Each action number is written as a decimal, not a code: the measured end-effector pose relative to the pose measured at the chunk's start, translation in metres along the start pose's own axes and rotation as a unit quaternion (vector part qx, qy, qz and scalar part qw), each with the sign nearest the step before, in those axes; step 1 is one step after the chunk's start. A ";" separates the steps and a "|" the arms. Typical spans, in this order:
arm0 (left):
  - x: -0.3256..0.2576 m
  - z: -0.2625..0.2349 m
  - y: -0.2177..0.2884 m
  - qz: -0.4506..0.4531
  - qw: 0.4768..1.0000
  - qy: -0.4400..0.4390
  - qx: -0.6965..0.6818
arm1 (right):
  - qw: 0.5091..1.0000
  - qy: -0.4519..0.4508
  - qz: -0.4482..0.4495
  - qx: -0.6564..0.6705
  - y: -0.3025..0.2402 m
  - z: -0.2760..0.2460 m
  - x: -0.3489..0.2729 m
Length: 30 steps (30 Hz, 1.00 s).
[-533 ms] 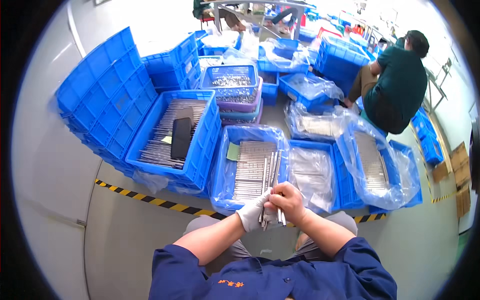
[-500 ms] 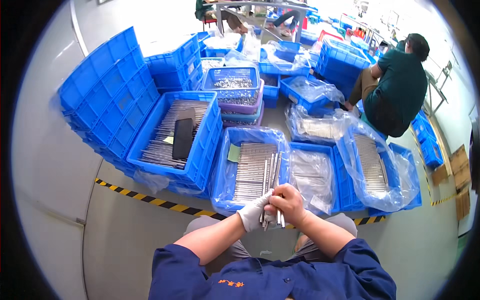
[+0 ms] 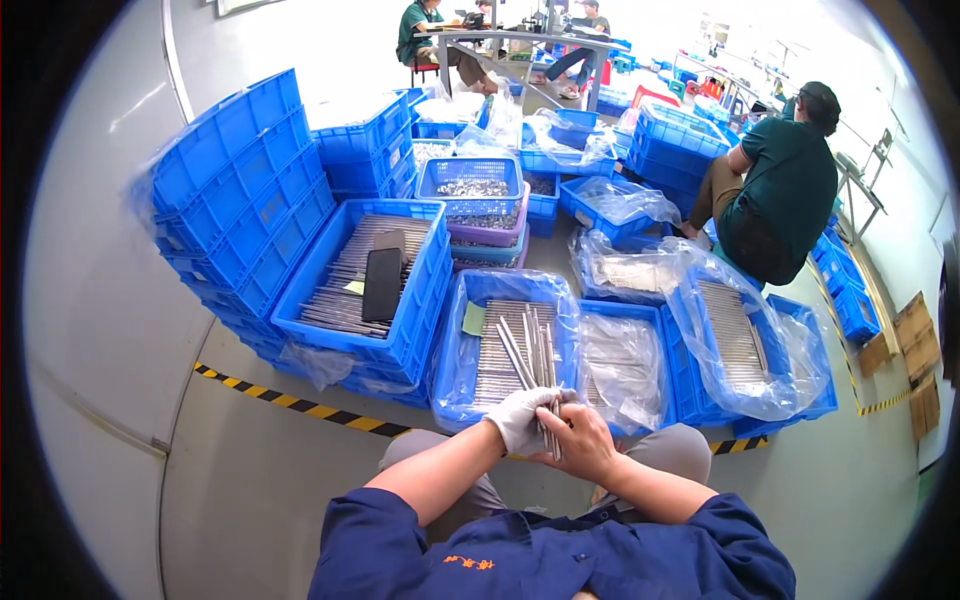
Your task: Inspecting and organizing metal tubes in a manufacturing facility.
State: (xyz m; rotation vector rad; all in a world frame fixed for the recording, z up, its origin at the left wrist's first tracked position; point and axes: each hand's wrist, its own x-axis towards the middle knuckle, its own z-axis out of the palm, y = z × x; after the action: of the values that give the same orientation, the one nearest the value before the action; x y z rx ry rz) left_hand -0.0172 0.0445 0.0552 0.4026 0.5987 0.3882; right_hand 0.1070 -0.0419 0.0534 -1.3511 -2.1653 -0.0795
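A bundle of slim metal rods (image 3: pixel 540 345) points away from me, its far ends fanned out. My left hand (image 3: pixel 522 418), in a white glove, is closed around the bundle from the left. Bare, my right hand (image 3: pixel 580 440) grips the same rods lower down, its fingers wrapped about their near ends. Both hands are above the near edge of a blue crate (image 3: pixel 455 412) lined with clear plastic. Rows of similar rods (image 3: pixel 497 345) lie inside it, with a green paper slip (image 3: pixel 473 319) at their left.
A dark phone (image 3: pixel 381 285) rests on rods in the left crate (image 3: pixel 300 335), beside tall stacked crates (image 3: pixel 235 190). Behind stand baskets of small metal parts (image 3: pixel 470 180). At right is a plastic-draped crate (image 3: pixel 790 385) of rods. A person in green (image 3: pixel 780 190) sits beyond it.
The rods in my hands have spread, some now leaning left. My right hand has shifted slightly lower on the bundle. The whole view has tilted a little upward.
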 end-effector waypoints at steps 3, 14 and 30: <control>0.008 -0.011 0.002 0.074 0.990 0.078 0.086 | 0.999 -0.009 0.034 0.017 -0.004 -0.007 -0.028; -0.034 0.040 -0.064 0.004 0.976 -0.117 0.185 | 0.477 -0.111 0.335 0.805 0.050 -0.026 -0.002; -0.067 -0.004 -0.134 -0.147 0.977 -0.148 0.044 | 0.431 -0.152 0.375 0.807 -0.009 0.010 -0.075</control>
State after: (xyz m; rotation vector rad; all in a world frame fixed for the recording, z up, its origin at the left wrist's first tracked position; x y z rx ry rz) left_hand -0.0390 -0.0996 0.0205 0.4400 0.3774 0.0161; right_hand 0.1189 -0.1031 0.0102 -0.7349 -0.5708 2.0736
